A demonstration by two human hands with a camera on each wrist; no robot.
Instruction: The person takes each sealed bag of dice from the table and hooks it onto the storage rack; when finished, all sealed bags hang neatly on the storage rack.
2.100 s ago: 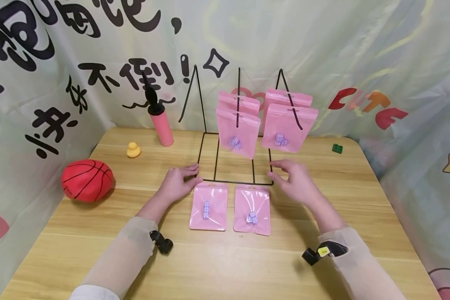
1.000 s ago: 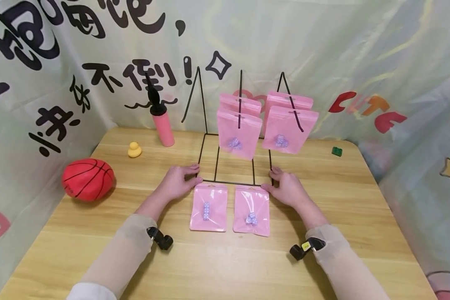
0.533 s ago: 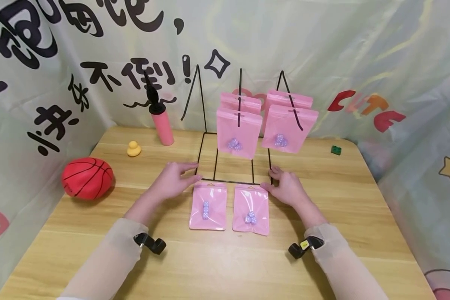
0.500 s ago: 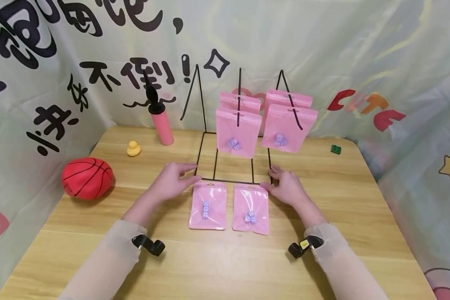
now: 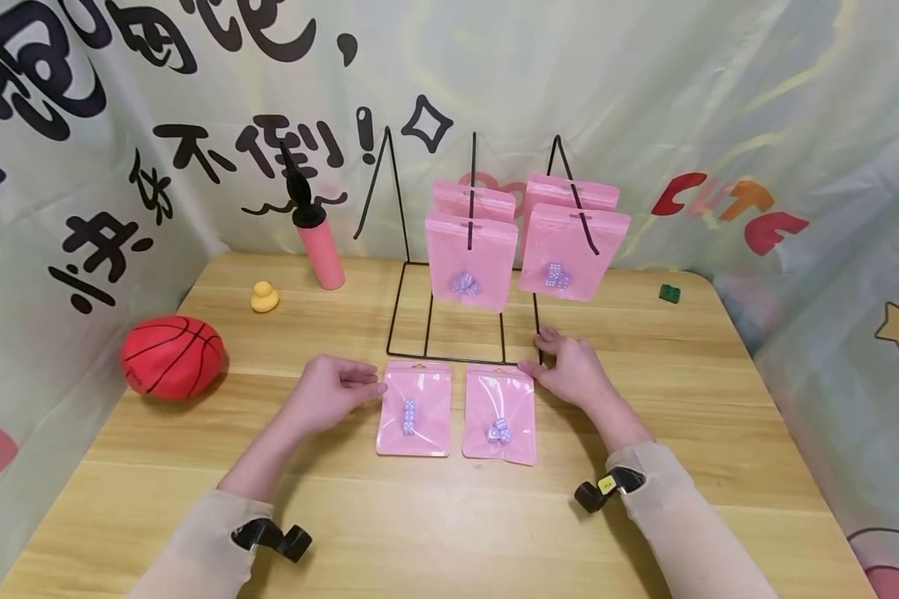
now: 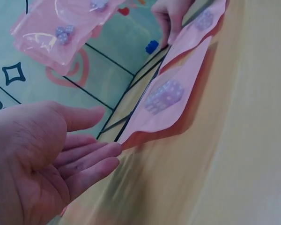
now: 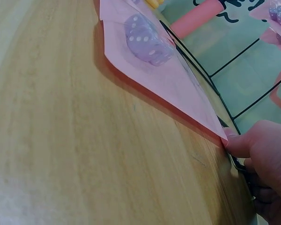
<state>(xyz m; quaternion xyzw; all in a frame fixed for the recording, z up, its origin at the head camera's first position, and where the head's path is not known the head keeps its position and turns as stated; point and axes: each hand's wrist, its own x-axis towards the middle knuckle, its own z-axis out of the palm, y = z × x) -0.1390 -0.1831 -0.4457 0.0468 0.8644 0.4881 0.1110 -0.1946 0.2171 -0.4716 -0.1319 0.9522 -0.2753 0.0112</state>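
Observation:
Two pink zip bags holding purple dice lie flat side by side in the head view: a left bag (image 5: pixel 430 387) and a right bag (image 5: pixel 520 395). Behind them stands a black wire display rack (image 5: pixel 457 359); pink bags hang on its middle hook (image 5: pixel 469 225) and right hook (image 5: pixel 580 200), while the left hook (image 5: pixel 374 183) carries nothing. My left hand (image 5: pixel 325 395) has loosely extended fingers, thumb tip right at the left bag's edge. At the rack's front right corner my right hand (image 5: pixel 573 374) pinches the wire base, its thumb (image 7: pixel 239 144) beside the right bag's corner.
Along the left side of the wooden table (image 5: pixel 449 532) sit a red ball with basketball lines (image 5: pixel 174 358), a yellow toy duck (image 5: pixel 265 297) and a pink hand pump (image 5: pixel 320 254). A small green toy brick (image 5: pixel 670 293) is at the back right. Printed cloth (image 5: pixel 629 100) encloses the table.
My right hand came in and took hold of the rack's corner. My left hand let go of the left corner and moved toward me, beside the left bag.

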